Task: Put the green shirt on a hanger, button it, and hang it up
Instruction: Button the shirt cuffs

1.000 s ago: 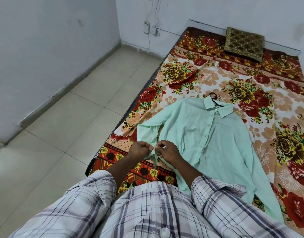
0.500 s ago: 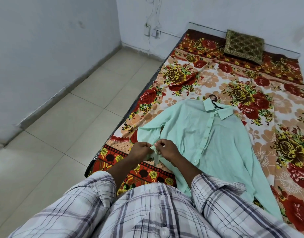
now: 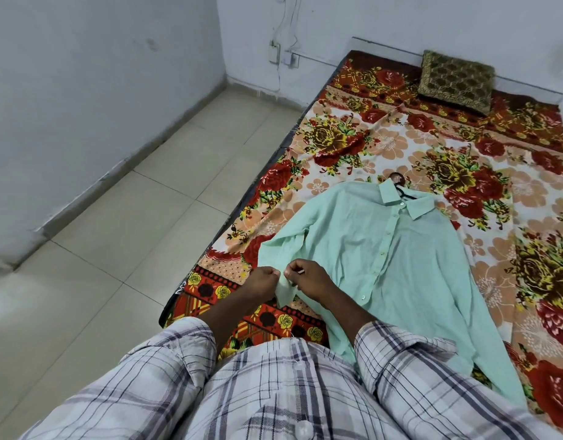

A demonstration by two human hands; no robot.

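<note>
Buttoning step in hand. The green shirt [image 3: 401, 265] lies flat on the bed [image 3: 337, 147], stretching beyond and right of the hands, with the hanger [image 3: 397, 182] hook at its collar. The left hand [image 3: 262, 282] and right hand [image 3: 308, 281] both pinch the sleeve cuff [image 3: 285, 292] between them. Judged next: seat the cuff button, then lift by the hook.

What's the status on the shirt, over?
Left hand and right hand pinching sleeve cuff. Shirt flat on bed, hanger in collar. Nothing in the way.

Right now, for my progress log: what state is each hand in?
Left hand: closed, pinching the sleeve cuff of the green shirt.
Right hand: closed, pinching the same sleeve cuff.
</note>
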